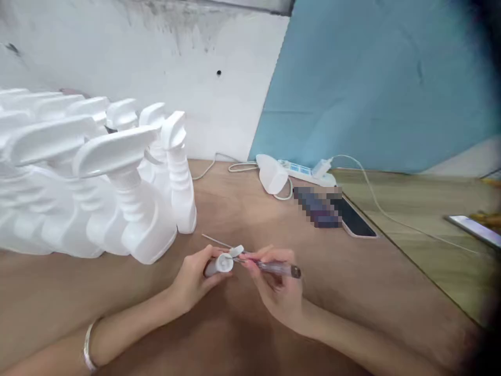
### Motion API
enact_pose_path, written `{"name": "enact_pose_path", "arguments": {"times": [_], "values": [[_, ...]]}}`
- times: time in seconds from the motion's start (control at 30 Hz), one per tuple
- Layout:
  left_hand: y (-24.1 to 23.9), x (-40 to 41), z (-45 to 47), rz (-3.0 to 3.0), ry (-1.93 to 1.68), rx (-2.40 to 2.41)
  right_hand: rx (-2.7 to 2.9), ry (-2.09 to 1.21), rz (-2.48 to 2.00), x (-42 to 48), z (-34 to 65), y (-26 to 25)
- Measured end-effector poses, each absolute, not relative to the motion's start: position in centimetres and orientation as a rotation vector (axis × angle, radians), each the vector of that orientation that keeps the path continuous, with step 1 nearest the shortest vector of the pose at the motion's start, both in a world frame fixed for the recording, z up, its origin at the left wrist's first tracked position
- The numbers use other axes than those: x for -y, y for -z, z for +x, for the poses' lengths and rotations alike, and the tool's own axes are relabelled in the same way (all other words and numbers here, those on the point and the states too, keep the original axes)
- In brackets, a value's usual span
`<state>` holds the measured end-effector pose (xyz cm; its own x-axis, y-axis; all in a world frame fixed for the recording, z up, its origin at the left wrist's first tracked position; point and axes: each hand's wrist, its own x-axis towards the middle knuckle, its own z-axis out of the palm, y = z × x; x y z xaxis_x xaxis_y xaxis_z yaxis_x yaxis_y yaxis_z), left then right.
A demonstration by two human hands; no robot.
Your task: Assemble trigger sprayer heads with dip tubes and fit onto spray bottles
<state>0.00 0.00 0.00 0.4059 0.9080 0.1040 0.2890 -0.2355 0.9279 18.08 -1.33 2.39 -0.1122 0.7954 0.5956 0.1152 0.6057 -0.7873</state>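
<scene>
My left hand point(195, 282) is closed on a small white sprayer cap point(224, 262) with a thin tube sticking out toward the bottles. My right hand point(276, 287) pinches a slim tool with a clear handle point(279, 269), its tip at the cap. Both hands hover just above the brown table point(235, 209), near its middle. A silver bracelet point(88, 347) is on my left wrist.
Several white spray bottles point(129, 209) with trigger heads stand in rows at the left. A loose white bottle point(272, 175) lies by a power strip point(303, 171) with cables at the back. A phone point(354, 219) lies to the right, and another phone point(475, 230) at the far right.
</scene>
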Motion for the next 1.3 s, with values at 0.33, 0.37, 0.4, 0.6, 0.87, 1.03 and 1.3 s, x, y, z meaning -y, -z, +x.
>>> {"name": "enact_pose_path", "arguments": {"times": [0.33,0.37,0.4,0.6,0.87,1.03,1.3], "values": [[-0.1,0.0,0.1,1.703,-0.878,-1.044,1.155,-1.143,-0.936,0.7,17.5,-3.4],[-0.1,0.0,0.1,1.703,-0.877,-1.049,1.133,-1.183,-0.965,0.5,17.6,-3.7],[-0.1,0.1,0.0,1.707,-0.876,-1.051,1.117,-1.223,-0.994,0.2,17.7,-4.1],[-0.3,-0.2,-0.1,1.812,-0.873,-1.042,1.126,-1.311,-1.044,-0.5,18.3,-5.1],[-0.7,-0.3,-0.2,1.835,-0.897,-1.000,1.591,-0.983,-0.838,0.5,18.3,-3.4],[-0.8,-0.2,-0.1,1.860,-0.902,-0.997,1.394,-1.183,-0.914,0.0,18.4,-4.3],[-0.2,-0.3,-0.3,1.966,-0.934,-0.929,1.208,-1.350,-1.047,-0.5,18.6,-5.3]]}}
